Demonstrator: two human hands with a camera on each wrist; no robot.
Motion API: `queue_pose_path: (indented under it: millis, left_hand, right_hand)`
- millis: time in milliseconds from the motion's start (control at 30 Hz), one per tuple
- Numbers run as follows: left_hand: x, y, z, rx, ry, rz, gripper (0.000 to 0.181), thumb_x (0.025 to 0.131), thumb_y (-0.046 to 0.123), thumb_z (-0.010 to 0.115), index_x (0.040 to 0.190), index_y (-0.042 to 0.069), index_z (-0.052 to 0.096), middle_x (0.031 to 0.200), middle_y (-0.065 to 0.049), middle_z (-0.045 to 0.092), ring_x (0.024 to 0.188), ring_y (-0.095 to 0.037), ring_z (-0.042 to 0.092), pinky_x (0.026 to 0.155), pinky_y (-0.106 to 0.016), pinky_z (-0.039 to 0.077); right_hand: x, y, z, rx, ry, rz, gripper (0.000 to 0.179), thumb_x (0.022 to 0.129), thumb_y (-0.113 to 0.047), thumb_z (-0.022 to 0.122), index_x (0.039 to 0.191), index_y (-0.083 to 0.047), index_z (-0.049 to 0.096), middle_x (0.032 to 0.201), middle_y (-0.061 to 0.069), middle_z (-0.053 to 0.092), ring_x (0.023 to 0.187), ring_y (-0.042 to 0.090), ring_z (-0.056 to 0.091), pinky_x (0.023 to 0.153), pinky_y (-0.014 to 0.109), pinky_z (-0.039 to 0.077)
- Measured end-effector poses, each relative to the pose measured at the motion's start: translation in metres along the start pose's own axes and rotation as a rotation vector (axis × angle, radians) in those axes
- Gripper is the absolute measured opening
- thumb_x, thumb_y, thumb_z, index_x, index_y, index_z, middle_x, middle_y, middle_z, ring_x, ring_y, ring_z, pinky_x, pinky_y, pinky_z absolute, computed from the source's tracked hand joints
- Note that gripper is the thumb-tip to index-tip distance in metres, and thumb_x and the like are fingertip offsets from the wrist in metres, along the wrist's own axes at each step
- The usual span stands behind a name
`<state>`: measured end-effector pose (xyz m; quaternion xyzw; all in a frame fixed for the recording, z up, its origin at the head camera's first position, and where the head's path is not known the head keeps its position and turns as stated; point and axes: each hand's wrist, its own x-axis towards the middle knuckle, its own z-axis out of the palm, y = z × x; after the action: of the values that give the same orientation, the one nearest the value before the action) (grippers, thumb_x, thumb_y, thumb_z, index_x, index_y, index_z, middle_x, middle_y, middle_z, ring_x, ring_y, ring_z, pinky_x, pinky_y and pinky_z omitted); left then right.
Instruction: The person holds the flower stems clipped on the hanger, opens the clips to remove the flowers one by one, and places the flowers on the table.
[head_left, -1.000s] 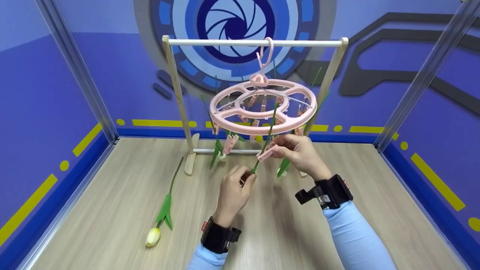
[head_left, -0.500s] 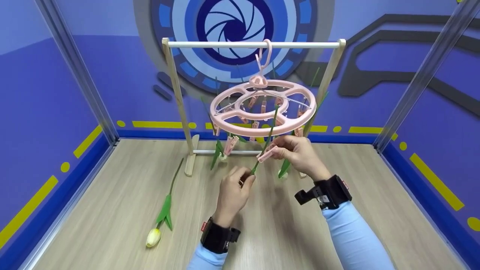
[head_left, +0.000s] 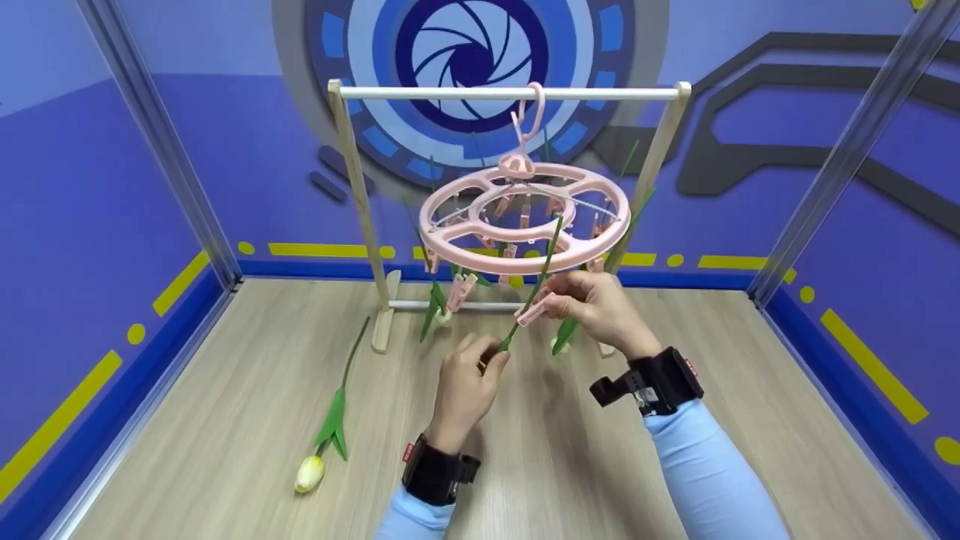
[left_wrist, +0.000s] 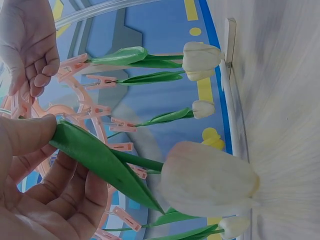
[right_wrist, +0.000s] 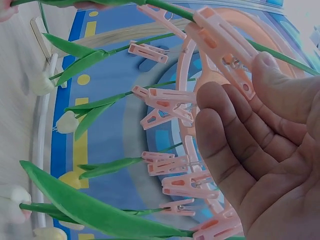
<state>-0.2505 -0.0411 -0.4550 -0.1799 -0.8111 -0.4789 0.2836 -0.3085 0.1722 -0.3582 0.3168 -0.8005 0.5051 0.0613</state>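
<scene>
From the head view, the left hand (head_left: pixel 466 386) pinches the lower green stem of a tulip (head_left: pixel 534 289) below the pink round clip hanger (head_left: pixel 525 219), while the right hand (head_left: pixel 600 304) squeezes a pink clip (head_left: pixel 535 309) against that stem. The left wrist view alone shows the tulip's pale bloom (left_wrist: pixel 207 181) and broad leaf just beyond the curled fingers (left_wrist: pixel 75 195). The right wrist view shows the clip (right_wrist: pixel 225 47) pressed between thumb and fingertips, astride the stem; only the head view shows another tulip (head_left: pixel 324 431) lying on the wooden surface (head_left: pixel 225 420).
</scene>
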Motion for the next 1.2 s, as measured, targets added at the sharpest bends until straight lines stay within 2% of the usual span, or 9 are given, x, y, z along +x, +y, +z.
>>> queue_pose_path:
  millis: [400, 633, 800, 933, 1200]
  left_hand:
    - [-0.0004, -0.0017, -0.0027, 0.009, 0.003, 0.002, 0.006, 0.094, 0.009, 0.074, 0.093, 0.004, 0.072, 0.086, -0.005, 0.065, 0.075, -0.016, 0.062, 0.065, -0.027, 0.050]
    - [-0.0006, -0.0025, -0.0018, 0.027, 0.040, 0.045, 0.004, 0.093, 0.005, 0.075, 0.092, 0.007, 0.071, 0.085, -0.005, 0.065, 0.074, -0.017, 0.062, 0.065, -0.029, 0.051]
    - [0.0003, -0.0026, -0.0002, 0.024, 0.043, 0.053, 0.005, 0.092, 0.005, 0.075, 0.091, 0.007, 0.071, 0.084, -0.005, 0.065, 0.074, -0.017, 0.061, 0.065, -0.028, 0.049]
    - [-0.0020, -0.0030, -0.0007, 0.028, 0.040, 0.043, 0.006, 0.092, 0.005, 0.076, 0.091, 0.007, 0.070, 0.084, -0.005, 0.065, 0.074, -0.017, 0.062, 0.065, -0.028, 0.050]
    - [-0.0009, -0.0017, -0.0037, 0.025, 0.037, 0.020, 0.005, 0.091, 0.004, 0.076, 0.092, 0.005, 0.071, 0.086, -0.006, 0.066, 0.075, -0.018, 0.063, 0.066, -0.030, 0.052]
  right_hand:
    - [0.0044, -0.0058, -0.0016, 0.001, -0.013, 0.056, 0.012, 0.097, 0.002, 0.068, 0.106, 0.008, 0.072, 0.098, 0.021, 0.075, 0.083, 0.012, 0.073, 0.075, 0.026, 0.060]
    - [0.0047, -0.0046, -0.0034, -0.049, 0.005, 0.029, 0.011, 0.096, 0.001, 0.070, 0.104, 0.007, 0.073, 0.098, 0.019, 0.077, 0.085, 0.012, 0.074, 0.073, 0.022, 0.058]
    - [0.0037, -0.0043, -0.0058, -0.072, 0.016, 0.033, 0.011, 0.096, -0.002, 0.070, 0.104, 0.005, 0.074, 0.099, 0.017, 0.077, 0.085, 0.015, 0.073, 0.072, 0.021, 0.056]
    - [0.0020, -0.0010, -0.0044, -0.066, 0.016, 0.041, 0.013, 0.096, -0.001, 0.070, 0.106, 0.006, 0.073, 0.099, 0.018, 0.076, 0.085, 0.014, 0.073, 0.073, 0.022, 0.057]
    - [0.0016, 0.0031, -0.0038, 0.012, -0.011, 0.045, 0.017, 0.099, -0.001, 0.067, 0.111, 0.010, 0.071, 0.103, 0.023, 0.074, 0.086, 0.011, 0.072, 0.076, 0.023, 0.058]
